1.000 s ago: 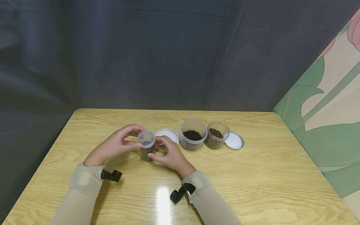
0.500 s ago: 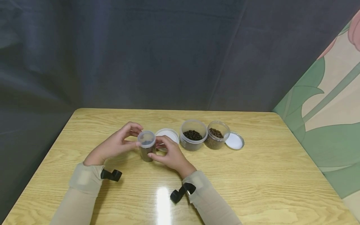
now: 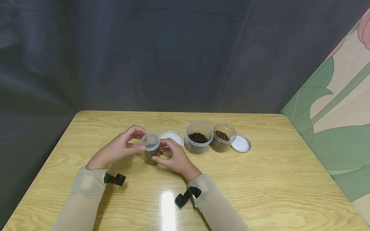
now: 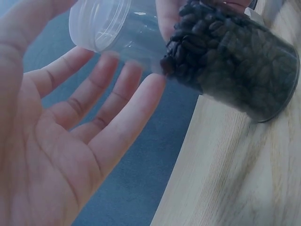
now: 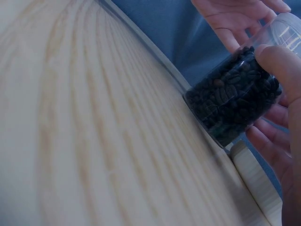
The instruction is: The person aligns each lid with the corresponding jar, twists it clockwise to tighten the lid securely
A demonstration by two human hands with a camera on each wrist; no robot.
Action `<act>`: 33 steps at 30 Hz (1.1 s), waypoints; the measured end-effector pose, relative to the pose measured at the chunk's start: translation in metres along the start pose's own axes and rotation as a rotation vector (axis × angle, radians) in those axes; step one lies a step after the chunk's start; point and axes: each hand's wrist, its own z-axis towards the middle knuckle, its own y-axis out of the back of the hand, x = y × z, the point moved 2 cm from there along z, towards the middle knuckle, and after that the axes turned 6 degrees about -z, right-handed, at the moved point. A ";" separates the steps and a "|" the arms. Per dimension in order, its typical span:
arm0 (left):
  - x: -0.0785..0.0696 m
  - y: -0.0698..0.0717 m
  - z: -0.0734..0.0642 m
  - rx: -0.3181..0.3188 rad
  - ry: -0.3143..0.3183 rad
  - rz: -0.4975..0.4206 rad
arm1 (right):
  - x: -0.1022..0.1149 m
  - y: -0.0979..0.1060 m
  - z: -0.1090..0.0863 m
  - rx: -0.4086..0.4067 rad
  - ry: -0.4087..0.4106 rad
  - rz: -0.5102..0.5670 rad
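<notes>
A clear jar of dark coffee beans (image 3: 150, 158) stands upright on the table, left of the middle. Its translucent plastic lid (image 4: 101, 23) sits at the top of the jar; whether it is fully tight I cannot tell. My left hand (image 3: 115, 149) holds this lid between thumb and fingers. Lower down, my right hand (image 3: 179, 160) grips the jar's body, its thumb (image 5: 277, 63) on the near side. In the left wrist view the palm is turned toward the jar, and the beans fill its lower part.
Right of my right hand stand a wide tub of dark beans (image 3: 198, 148) and a smaller tub of brown beans (image 3: 221, 147), both uncovered. One white lid (image 3: 173, 137) lies behind the right hand, another white lid (image 3: 241, 144) at the far right. A dark curtain (image 3: 173, 57) hangs behind the table.
My left fingers have shifted very slightly around the lid. The jar, the right hand and the tubs stay where they were.
</notes>
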 end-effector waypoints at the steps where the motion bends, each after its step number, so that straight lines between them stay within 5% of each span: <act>1: 0.000 0.000 0.000 0.003 -0.001 0.000 | 0.000 0.000 0.000 -0.002 0.000 0.002; 10: 0.003 -0.001 0.000 0.040 -0.036 -0.026 | -0.001 0.000 -0.002 -0.005 -0.006 0.007; 19: 0.002 0.000 -0.004 0.042 -0.090 0.073 | 0.000 -0.001 -0.002 -0.002 -0.013 0.005; 33: 0.000 -0.002 0.001 -0.002 -0.012 0.003 | 0.005 0.001 0.001 -0.005 -0.017 0.017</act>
